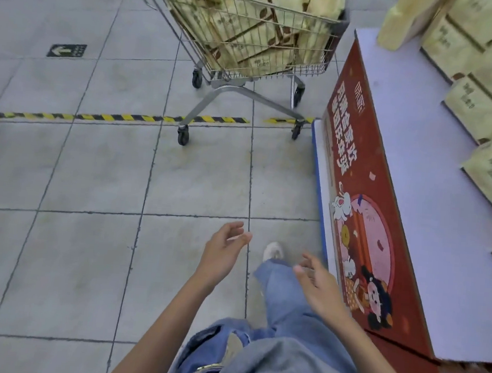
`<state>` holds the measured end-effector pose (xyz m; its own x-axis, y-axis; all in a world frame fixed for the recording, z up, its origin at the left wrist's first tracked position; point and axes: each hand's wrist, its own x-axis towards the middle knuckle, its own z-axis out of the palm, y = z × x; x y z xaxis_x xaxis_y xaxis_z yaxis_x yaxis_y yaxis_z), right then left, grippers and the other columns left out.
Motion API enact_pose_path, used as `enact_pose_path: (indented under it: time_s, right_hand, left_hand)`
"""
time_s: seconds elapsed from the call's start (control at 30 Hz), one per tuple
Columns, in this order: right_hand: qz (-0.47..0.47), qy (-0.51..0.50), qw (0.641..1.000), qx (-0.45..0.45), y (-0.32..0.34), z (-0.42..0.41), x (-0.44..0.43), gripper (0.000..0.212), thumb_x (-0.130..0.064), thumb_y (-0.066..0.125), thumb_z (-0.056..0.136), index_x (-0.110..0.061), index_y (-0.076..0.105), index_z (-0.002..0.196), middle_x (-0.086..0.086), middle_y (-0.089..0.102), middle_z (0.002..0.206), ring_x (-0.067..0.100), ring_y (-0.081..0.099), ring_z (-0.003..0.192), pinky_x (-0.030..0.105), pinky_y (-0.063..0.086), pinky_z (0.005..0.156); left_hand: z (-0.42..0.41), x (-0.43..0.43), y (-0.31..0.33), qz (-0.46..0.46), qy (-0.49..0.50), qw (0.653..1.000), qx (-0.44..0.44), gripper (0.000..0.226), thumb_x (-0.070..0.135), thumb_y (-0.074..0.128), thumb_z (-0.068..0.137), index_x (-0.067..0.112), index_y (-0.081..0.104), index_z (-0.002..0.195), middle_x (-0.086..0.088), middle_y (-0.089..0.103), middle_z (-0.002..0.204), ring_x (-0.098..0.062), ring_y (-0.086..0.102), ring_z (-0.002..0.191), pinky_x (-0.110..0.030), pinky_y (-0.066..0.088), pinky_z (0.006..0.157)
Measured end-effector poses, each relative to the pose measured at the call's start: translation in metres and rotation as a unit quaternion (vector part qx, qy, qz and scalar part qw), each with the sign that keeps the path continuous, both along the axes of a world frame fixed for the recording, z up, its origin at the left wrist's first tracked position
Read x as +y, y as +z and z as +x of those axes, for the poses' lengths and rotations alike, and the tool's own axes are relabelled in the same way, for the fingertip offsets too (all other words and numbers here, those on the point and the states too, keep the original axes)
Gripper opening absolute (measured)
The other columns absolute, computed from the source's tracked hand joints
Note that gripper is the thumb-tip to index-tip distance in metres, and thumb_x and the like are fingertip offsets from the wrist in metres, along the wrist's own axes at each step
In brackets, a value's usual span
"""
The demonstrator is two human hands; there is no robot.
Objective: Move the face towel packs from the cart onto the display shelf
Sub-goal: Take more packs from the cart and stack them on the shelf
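A wire shopping cart [338, 23] stands on the tiled floor ahead, filled with several pale yellow face towel packs [252, 35]. To my right is the display shelf [413, 159], with a white top and a red printed front. Several packs [486, 73] are stacked along its right side, and one pack [402, 18] stands at its far corner. My left hand [222, 251] and my right hand [315, 278] are both empty, fingers relaxed, held low over the floor well short of the cart.
A yellow-and-black hazard tape line [120, 118] crosses the floor under the cart's wheels. A green arrow sticker [67, 50] sits on a tile to the left. My jeans leg and a white shoe [273, 251] are between the hands.
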<state>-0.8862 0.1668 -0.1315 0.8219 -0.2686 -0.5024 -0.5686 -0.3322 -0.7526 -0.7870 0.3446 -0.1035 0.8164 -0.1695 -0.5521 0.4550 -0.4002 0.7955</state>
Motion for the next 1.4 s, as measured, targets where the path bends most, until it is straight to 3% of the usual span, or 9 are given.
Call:
enact_pose_path:
  time_s: [0.07,0.2,0.4,0.53,0.93,1.13,1.2,1.3,1.4]
  right_hand:
    - [0.011,0.012,1.0,0.009,0.003,0.043,-0.023,0.045,-0.025,0.049,0.097,-0.012,0.039,0.139,0.004,0.051,0.128,0.018,0.052,0.116,0.031,0.04,0.1]
    - [0.017,0.06,0.998,0.006,0.015,0.128,-0.061,0.044,-0.023,0.047,0.098,-0.013,0.037,0.14,0.008,0.05,0.132,0.014,0.05,0.11,0.023,0.037,0.093]
    - [0.013,0.115,0.993,-0.005,0.027,0.236,-0.085,0.045,-0.027,0.045,0.098,-0.014,0.036,0.14,0.007,0.05,0.13,0.013,0.05,0.106,0.023,0.036,0.091]
    - [0.007,0.133,0.991,-0.012,0.022,0.312,-0.096,0.045,-0.028,0.044,0.099,-0.012,0.036,0.14,0.008,0.05,0.131,0.014,0.05,0.106,0.022,0.036,0.087]
    - [0.032,0.022,0.999,-0.018,0.032,0.52,-0.138,0.043,-0.027,0.048,0.097,-0.015,0.04,0.138,0.003,0.052,0.123,0.012,0.052,0.102,0.02,0.036,0.084]
    - [0.028,-0.006,0.999,-0.017,0.035,0.593,-0.158,0.042,-0.027,0.048,0.097,-0.014,0.042,0.136,0.0,0.053,0.118,0.012,0.052,0.105,0.018,0.036,0.082]
    - [0.023,-0.006,0.999,-0.037,0.038,0.627,-0.168,0.04,-0.025,0.049,0.097,-0.013,0.044,0.135,0.002,0.055,0.121,0.008,0.053,0.104,0.016,0.037,0.08]
    - [0.034,0.02,0.995,-0.087,0.049,0.687,-0.182,0.038,-0.029,0.049,0.096,-0.022,0.044,0.133,-0.01,0.054,0.118,-0.01,0.051,0.098,0.004,0.039,0.076]
    - [0.044,0.05,0.988,-0.141,0.077,0.757,-0.198,0.039,-0.036,0.047,0.095,-0.029,0.042,0.133,-0.015,0.052,0.116,-0.014,0.05,0.098,0.008,0.042,0.075]
  left_hand:
    - [0.033,-0.019,0.003,-0.003,0.017,1.0,0.005,0.028,0.027,0.058,0.093,0.023,0.055,0.121,0.005,0.059,0.116,-0.004,0.055,0.098,-0.021,0.037,0.086]
    - [0.085,-0.041,0.011,-0.017,0.079,0.997,0.014,0.022,0.025,0.057,0.094,0.026,0.056,0.115,0.002,0.061,0.117,-0.01,0.058,0.103,-0.024,0.038,0.088]
    - [0.142,-0.05,0.011,-0.024,0.164,0.986,0.038,0.016,0.021,0.056,0.094,0.024,0.058,0.11,0.001,0.062,0.114,-0.014,0.059,0.103,-0.019,0.041,0.074]
    - [0.198,-0.056,-0.001,-0.024,0.2,0.978,0.052,0.017,0.017,0.055,0.095,0.019,0.057,0.111,-0.006,0.061,0.116,-0.02,0.058,0.106,-0.026,0.038,0.082]
    - [0.493,-0.123,0.02,-0.038,0.096,0.995,0.009,0.019,0.024,0.055,0.095,0.025,0.056,0.113,-0.001,0.062,0.115,-0.016,0.057,0.109,-0.027,0.038,0.09]
    - [0.597,-0.159,0.039,-0.047,0.058,0.997,-0.005,0.018,0.023,0.055,0.095,0.024,0.056,0.113,0.001,0.061,0.118,-0.013,0.057,0.107,-0.024,0.037,0.089]
    - [0.627,-0.169,0.045,-0.058,0.064,0.996,-0.013,0.019,0.023,0.055,0.095,0.024,0.056,0.114,0.003,0.062,0.117,-0.008,0.059,0.102,-0.019,0.04,0.084]
    - [0.672,-0.181,0.058,-0.083,0.082,0.991,-0.063,0.02,0.022,0.056,0.094,0.024,0.058,0.115,0.005,0.064,0.114,-0.006,0.061,0.1,-0.015,0.045,0.077]
    - [0.72,-0.185,0.086,-0.099,0.112,0.98,-0.131,0.024,0.023,0.058,0.093,0.026,0.06,0.116,0.012,0.065,0.113,0.0,0.062,0.103,-0.009,0.047,0.075]
